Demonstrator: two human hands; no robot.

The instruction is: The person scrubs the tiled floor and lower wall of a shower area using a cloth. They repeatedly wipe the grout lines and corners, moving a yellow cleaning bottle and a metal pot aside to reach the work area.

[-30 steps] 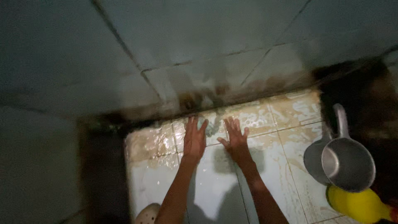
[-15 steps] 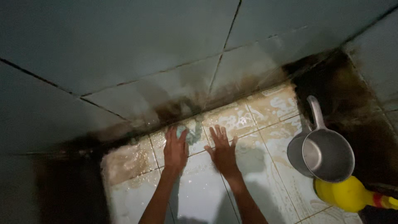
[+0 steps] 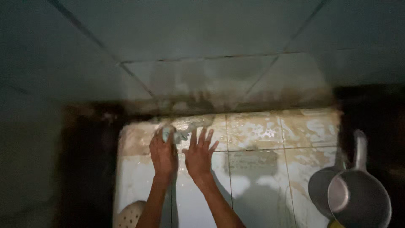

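I look down at a wet, soapy tiled floor (image 3: pixel 261 164) that meets a stained grey tiled wall (image 3: pixel 211 80). My left hand (image 3: pixel 163 155) is closed over a small pale blue-green scrubbing pad (image 3: pixel 169 133) and presses it on the floor near the wall's foot. My right hand (image 3: pixel 199 155) lies flat beside it with its fingers spread, holding nothing. Both forearms reach in from the bottom edge.
A metal dipper with a long handle (image 3: pixel 358 198) stands on the floor at the lower right. A pale perforated shoe (image 3: pixel 130 214) shows at the bottom left. Dark grime lines the wall's foot and both corners.
Both hands have shifted left along the foot of the wall. The left hand has closed over the pad. The view has swung, so the dipper sits lower right and the yellow object is out of view.
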